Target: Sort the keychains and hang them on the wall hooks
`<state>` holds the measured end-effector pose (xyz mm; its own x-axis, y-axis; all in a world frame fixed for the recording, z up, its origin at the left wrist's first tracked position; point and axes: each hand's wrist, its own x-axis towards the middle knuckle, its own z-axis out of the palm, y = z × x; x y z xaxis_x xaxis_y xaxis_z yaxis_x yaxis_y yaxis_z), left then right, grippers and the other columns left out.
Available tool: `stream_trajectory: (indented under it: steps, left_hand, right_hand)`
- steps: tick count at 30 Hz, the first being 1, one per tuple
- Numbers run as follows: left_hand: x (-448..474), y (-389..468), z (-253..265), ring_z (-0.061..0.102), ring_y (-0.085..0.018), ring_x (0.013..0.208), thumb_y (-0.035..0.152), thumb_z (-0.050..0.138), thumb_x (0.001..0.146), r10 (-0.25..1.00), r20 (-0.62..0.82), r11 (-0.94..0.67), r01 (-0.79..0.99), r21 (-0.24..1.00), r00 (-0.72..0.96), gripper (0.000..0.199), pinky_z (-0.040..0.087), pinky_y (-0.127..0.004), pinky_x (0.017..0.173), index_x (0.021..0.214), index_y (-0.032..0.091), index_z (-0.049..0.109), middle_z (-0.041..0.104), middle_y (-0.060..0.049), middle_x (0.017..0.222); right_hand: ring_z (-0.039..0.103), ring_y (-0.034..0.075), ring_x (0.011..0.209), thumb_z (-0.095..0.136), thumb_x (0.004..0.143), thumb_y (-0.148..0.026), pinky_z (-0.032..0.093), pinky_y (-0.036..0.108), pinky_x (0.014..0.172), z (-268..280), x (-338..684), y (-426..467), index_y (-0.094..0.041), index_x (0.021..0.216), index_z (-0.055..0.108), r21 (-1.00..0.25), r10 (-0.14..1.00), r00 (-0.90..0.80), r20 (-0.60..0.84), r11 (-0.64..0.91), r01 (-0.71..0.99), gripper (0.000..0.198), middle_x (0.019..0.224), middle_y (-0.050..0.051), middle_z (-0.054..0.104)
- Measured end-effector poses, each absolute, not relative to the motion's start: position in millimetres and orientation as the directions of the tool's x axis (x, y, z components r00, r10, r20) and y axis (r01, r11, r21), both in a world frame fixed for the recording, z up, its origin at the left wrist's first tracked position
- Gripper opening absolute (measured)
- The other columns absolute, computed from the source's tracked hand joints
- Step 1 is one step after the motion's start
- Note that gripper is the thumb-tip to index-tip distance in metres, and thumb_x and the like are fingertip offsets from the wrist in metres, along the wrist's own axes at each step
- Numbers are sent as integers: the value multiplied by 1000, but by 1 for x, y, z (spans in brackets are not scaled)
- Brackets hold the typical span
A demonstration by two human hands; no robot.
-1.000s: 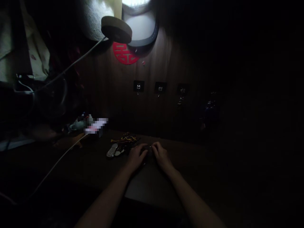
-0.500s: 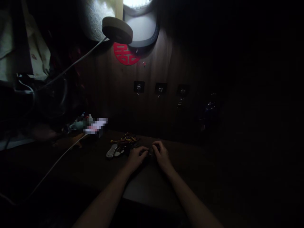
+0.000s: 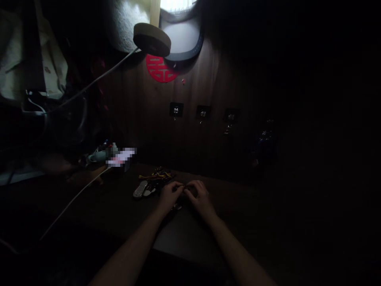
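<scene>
Over a dark table (image 3: 184, 234), my left hand (image 3: 170, 196) and my right hand (image 3: 201, 198) meet at their fingertips. Both are closed in a pinch around something small and dark, too dim to name. Just below the fingers, between the wrists, lies a small shiny piece (image 3: 177, 207). To the left of my left hand is a tangled pile of cords (image 3: 157, 174) in yellow and dark tones. A silvery oval object (image 3: 140, 189) and a pale rounded piece (image 3: 149, 191) lie at the edge of that pile.
A lit phone-like screen (image 3: 121, 157) stands at the left, with a white cable (image 3: 76, 198) running down from it. Behind it is a pale green item (image 3: 99, 156). A round-based lamp (image 3: 152, 39) hangs above. Hooks (image 3: 176, 110) line the wooden wall. The right side is very dark.
My hands have come closer together, their fingertips now meeting. A shiny piece now shows below them, near my left wrist. The view has shifted slightly.
</scene>
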<state>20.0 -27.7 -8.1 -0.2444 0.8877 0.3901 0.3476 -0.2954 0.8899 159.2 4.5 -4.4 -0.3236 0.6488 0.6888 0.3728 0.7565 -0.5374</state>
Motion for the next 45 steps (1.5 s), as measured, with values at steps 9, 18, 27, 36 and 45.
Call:
stream_trajectory:
  steps: [9, 18, 27, 36, 45]
  left_hand:
    - [22, -28, -8, 60, -15, 68, 30, 50, 74, 884, 407, -298, 391, 871, -233, 19, 44, -23, 65, 69, 18, 64, 66, 0, 68]
    - [20, -26, -13, 60, -16, 69, 28, 51, 73, 867, 412, -253, 466, 848, -279, 12, 44, -25, 67, 73, 21, 61, 66, 0, 72]
    - [18, -23, -16, 61, -17, 74, 30, 47, 74, 872, 395, -247, 439, 864, -289, 15, 45, -27, 69, 76, 21, 59, 66, 0, 75]
    - [19, -27, -15, 63, -17, 70, 34, 44, 75, 904, 328, -211, 383, 900, -275, 22, 45, -25, 63, 86, 20, 56, 66, -1, 72]
    - [18, -23, -19, 64, -17, 71, 32, 44, 76, 882, 382, -258, 393, 882, -278, 20, 46, -26, 66, 86, 20, 56, 66, -1, 71]
  right_hand:
    - [54, 20, 84, 48, 83, -23, 42, 35, 81, -2, 166, 2, -22, 80, 59, -375, 569, -405, 715, 802, 465, 12, 85, 6, 60]
    - [56, 17, 76, 47, 81, -30, 43, 27, 70, 7, 169, 6, -21, 75, 57, -622, 702, -140, 698, 692, 368, 15, 77, 3, 60]
    - [52, 12, 51, 50, 75, -39, 40, 24, 54, 58, 201, 49, -19, 74, 56, -746, 770, 74, 634, 584, 321, 21, 57, -3, 55]
    - [48, 8, 42, 55, 66, -26, 38, 20, 43, 166, 229, 106, -18, 61, 50, -737, 649, 351, 675, 618, 274, 11, 51, -6, 50]
    - [46, 8, 40, 56, 64, -16, 38, 19, 41, 192, 234, 133, -16, 55, 49, -781, 693, 360, 624, 545, 304, 12, 44, -7, 46]
